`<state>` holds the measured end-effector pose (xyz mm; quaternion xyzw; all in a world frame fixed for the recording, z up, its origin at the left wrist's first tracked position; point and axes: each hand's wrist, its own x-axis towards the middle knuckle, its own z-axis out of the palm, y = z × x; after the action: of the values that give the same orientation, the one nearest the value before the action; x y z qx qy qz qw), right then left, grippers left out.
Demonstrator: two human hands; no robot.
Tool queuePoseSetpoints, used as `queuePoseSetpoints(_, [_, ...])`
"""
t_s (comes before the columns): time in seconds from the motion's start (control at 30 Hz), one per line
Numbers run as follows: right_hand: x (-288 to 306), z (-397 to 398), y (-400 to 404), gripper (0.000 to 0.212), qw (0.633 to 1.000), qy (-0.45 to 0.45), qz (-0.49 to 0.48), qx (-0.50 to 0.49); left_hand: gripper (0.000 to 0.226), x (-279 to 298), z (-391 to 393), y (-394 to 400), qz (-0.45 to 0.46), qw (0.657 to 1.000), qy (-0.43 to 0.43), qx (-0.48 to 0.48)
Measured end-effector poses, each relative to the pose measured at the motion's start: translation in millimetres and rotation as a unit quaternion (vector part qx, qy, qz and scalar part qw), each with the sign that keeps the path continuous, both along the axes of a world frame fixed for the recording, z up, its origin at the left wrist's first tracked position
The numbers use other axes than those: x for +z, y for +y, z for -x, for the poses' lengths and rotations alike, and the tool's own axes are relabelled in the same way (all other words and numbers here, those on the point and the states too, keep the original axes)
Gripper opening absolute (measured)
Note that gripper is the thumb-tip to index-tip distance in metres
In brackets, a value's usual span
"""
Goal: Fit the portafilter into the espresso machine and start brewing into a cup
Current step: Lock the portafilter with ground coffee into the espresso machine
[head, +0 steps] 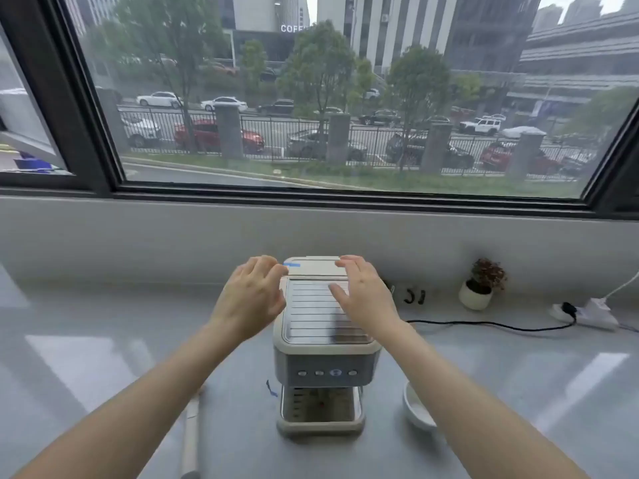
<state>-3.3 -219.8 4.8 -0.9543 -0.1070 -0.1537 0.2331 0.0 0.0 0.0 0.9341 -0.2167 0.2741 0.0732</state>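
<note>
While both bare hands, left (250, 299) and right (363, 299), hover empty with spread fingers over the boxy grey-and-cream espresso machine (325, 344), probably to steady it, the pale-handled portafilter (191, 433) lies on the counter, left of it

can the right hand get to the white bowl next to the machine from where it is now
Probably yes. The right hand is empty, fingers spread over the espresso machine top. The white bowl sits on the counter just right of the machine, below that forearm, with nothing around it.
</note>
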Motion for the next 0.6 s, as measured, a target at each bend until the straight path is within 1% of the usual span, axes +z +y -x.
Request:
queuePoseSetpoints(0.1, [-19,7,7,0.047,0.998,0.059,0.015,0.012,0.027,-27,8,3,0.039,0.999,0.008,-0.010])
queuePoseSetpoints(0.13, [-25,10,10,0.046,0.996,0.085,0.026,0.015,0.024,-39,15,5,0.051,0.999,0.016,0.004])
queuePoseSetpoints(0.23, [-37,9,11,0.044,0.994,0.095,0.058,0.012,0.027,-74,31,14,0.114,0.991,0.027,0.059])
queuePoseSetpoints(0.3, [-38,8,11,0.047,0.992,0.100,0.074,0.023,0.027,-98,43,20,0.132,0.985,0.041,0.100])
queuePoseSetpoints(0.4, [-41,8,9,0.052,0.986,0.121,0.105,0.047,0.025,-138,55,28,0.104,0.983,0.086,0.125])
queuePoseSetpoints(0.53, [-44,8,6,0.053,0.984,0.136,0.105,0.044,0.035,-189,67,40,0.033,0.972,0.170,0.157])
queuePoseSetpoints(0.6, [-45,9,6,0.054,0.984,0.137,0.103,0.042,0.029,-211,75,49,0.014,0.960,0.205,0.190])
